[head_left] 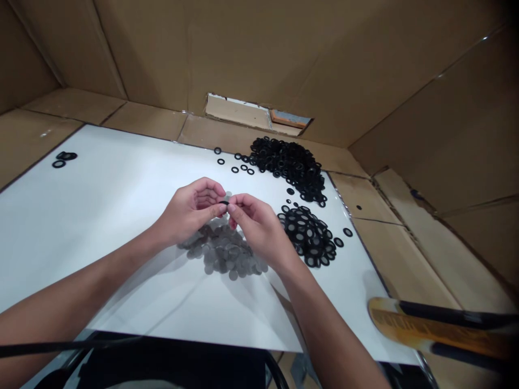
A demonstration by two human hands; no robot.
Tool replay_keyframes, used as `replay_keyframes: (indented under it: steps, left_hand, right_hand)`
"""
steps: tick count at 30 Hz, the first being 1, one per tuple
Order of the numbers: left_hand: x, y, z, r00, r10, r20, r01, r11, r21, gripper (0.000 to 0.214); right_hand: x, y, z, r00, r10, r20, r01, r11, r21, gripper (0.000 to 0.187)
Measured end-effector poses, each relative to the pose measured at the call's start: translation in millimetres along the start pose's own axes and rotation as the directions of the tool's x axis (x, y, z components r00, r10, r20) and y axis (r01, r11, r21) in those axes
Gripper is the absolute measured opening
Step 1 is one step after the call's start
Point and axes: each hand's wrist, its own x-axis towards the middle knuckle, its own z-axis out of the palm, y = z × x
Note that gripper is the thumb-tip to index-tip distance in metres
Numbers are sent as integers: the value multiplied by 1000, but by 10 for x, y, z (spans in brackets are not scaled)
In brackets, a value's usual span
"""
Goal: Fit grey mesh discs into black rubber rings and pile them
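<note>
1. The left hand [187, 212] pinches a black ring [224, 202] between thumb and fingers, the other fingers curled.
2. The right hand [259, 224] pinches the same ring from its other side, thumb and fingertips together.
3. The ring is seen nearly edge-on, above the white table [133, 183]; whether a disc sits in it cannot be told.
4. Below the hands, a pile of grey discs [227, 254] lies on the table, partly hidden by them.
5. Just beside the right hand is a pile of disc-filled rings [310, 237].
6. Beyond that lies a larger heap of black rings [284, 162], with several loose ones to its left.
7. A few rings [59, 164] lie well apart, near the table's far left edge.
</note>
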Motion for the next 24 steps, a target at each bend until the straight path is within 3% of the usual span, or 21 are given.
replay_keyframes:
  steps: [10,14,17,21,24]
  left_hand:
    - [2,36,71,998,8,-57,-11,998,-57,24]
    - [-27,44,87,995,19,-94,-25,997,-70,25]
    - [-51,30,103,991,43,-128,-50,997,-51,21]
    - [-55,6,112,983,67,-169,-72,997,-20,22]
    - [-38,1,98,982,52,-180,-57,998,-23,26]
  right_hand:
    - [-44,20,109,994,-88,-71,73,979,-191,19]
    - [-68,23,115,971,-197,-137,151,946,-288,16]
    - [-72,8,107,960,-198,-197,160,968,-192,15]
    - [-44,-25,93,970,-86,-229,97,995,36,18]
    - [-22,-24,88,974,-38,-224,53,997,62,17]
